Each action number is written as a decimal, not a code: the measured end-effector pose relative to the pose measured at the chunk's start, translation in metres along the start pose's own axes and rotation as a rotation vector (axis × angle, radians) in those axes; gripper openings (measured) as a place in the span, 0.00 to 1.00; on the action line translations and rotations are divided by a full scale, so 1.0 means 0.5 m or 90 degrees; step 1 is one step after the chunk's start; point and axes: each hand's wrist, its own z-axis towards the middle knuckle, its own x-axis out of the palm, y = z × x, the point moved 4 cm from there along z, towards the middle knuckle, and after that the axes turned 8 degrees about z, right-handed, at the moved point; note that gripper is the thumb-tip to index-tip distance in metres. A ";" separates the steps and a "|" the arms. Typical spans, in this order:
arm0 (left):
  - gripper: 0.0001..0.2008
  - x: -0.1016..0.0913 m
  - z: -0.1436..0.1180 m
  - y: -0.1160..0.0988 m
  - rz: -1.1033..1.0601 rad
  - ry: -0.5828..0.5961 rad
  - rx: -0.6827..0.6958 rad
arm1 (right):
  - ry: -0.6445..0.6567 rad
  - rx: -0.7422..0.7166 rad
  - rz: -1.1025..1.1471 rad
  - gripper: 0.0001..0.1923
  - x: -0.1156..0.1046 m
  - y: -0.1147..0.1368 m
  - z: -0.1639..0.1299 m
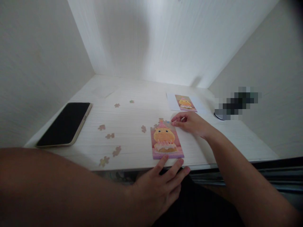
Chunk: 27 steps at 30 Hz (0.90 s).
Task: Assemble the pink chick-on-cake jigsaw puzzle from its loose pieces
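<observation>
Head view, setting: a pale wooden desk [132, 110] set in a white alcove, seen from above and behind the person's arms.
Puzzle: a pink jigsaw [166, 142] showing a yellow chick on a cake lies near the front edge of the desk, right of centre. Most of it looks assembled; the top edge is ragged and unfinished.
Left hand [157, 186]: lies flat and open, fingers spread, fingertips touching the puzzle's bottom edge. It holds nothing.
Right hand [190, 123]: rests at the puzzle's top right corner, fingers curled with thumb and forefinger close together. Whether a piece sits between them is too small to tell.
Loose pieces [110, 136]: about eight lie scattered face down, brown side up, to the left of the puzzle, well apart from each other.
Reference card [186, 103]: a small printed picture of the same chick lies on white paper behind the right hand.
Phone [65, 123]: dark screen, lying flat at far left.
Progress: judging by this, the bulk is joined; the top rows remain.
</observation>
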 end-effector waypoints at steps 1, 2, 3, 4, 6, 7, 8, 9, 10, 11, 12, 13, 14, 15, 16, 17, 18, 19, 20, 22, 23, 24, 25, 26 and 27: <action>0.24 -0.001 0.000 0.000 0.002 0.001 0.002 | -0.002 0.008 0.006 0.11 0.001 -0.001 -0.001; 0.24 -0.001 0.000 -0.001 0.003 0.000 0.002 | -0.009 0.018 0.007 0.10 0.001 -0.002 0.000; 0.25 -0.001 0.000 0.000 0.005 -0.001 0.000 | -0.016 0.028 0.006 0.09 0.000 -0.003 0.002; 0.26 -0.001 0.001 0.000 0.005 -0.003 -0.002 | -0.019 0.039 0.003 0.08 -0.001 -0.002 0.005; 0.26 -0.002 0.001 0.001 0.006 -0.007 -0.005 | -0.009 0.065 0.001 0.06 -0.005 -0.002 0.015; 0.25 -0.002 0.002 0.002 0.005 -0.009 -0.003 | 0.002 0.079 0.004 0.05 -0.007 -0.002 0.020; 0.24 -0.002 0.002 0.002 0.004 -0.009 -0.003 | 0.014 0.092 0.007 0.04 -0.008 -0.002 0.026; 0.24 -0.003 0.002 0.003 0.003 -0.009 -0.001 | 0.023 0.102 0.008 0.03 -0.010 -0.003 0.030; 0.25 -0.004 0.002 0.004 0.001 -0.007 0.002 | 0.030 0.108 0.006 0.02 -0.011 -0.003 0.034; 0.25 -0.004 0.002 0.004 0.000 -0.006 0.004 | 0.033 0.109 0.000 0.02 -0.011 -0.004 0.036; 0.25 -0.005 0.002 0.005 0.000 -0.007 0.003 | 0.033 0.106 -0.007 0.02 -0.011 -0.004 0.036; 0.25 -0.005 0.002 0.005 0.000 -0.008 0.003 | 0.030 0.098 -0.013 0.02 -0.010 -0.004 0.035; 0.25 -0.005 0.001 0.005 -0.001 -0.008 0.003 | 0.023 0.088 -0.017 0.03 -0.008 -0.005 0.032; 0.25 -0.005 0.001 0.005 -0.001 -0.010 0.003 | 0.015 0.075 -0.020 0.04 -0.007 -0.005 0.028; 0.25 -0.004 0.001 0.004 -0.002 -0.011 0.001 | 0.004 0.063 -0.022 0.05 -0.005 -0.005 0.024; 0.25 -0.003 0.001 0.004 -0.002 -0.012 0.000 | -0.006 0.053 -0.024 0.06 -0.003 -0.005 0.019; 0.25 -0.003 0.001 0.003 -0.004 -0.012 0.000 | -0.014 0.048 -0.025 0.07 -0.001 -0.005 0.015; 0.25 -0.002 0.001 0.003 -0.005 -0.012 0.000 | -0.019 0.047 -0.024 0.07 0.002 -0.006 0.012; 0.25 -0.001 0.001 0.003 -0.007 -0.009 -0.001 | -0.022 0.049 -0.022 0.07 0.004 -0.006 0.010; 0.27 0.000 0.001 0.002 -0.008 -0.003 -0.002 | -0.029 0.063 -0.013 0.06 0.006 -0.006 0.008; 0.27 0.000 0.001 0.002 -0.007 -0.002 -0.003 | -0.034 0.072 -0.009 0.06 0.006 -0.005 0.009; 0.27 0.000 0.001 0.002 -0.004 -0.001 -0.002 | -0.039 0.080 -0.004 0.05 0.006 -0.003 0.010; 0.27 0.000 0.001 0.001 -0.001 0.002 -0.003 | -0.041 0.087 -0.002 0.05 0.006 -0.001 0.012; 0.26 0.000 0.001 0.001 0.001 0.003 -0.003 | -0.039 0.093 -0.002 0.04 0.005 0.002 0.015; 0.25 0.000 0.001 0.001 0.001 0.004 -0.002 | -0.031 0.098 -0.004 0.04 0.004 0.004 0.017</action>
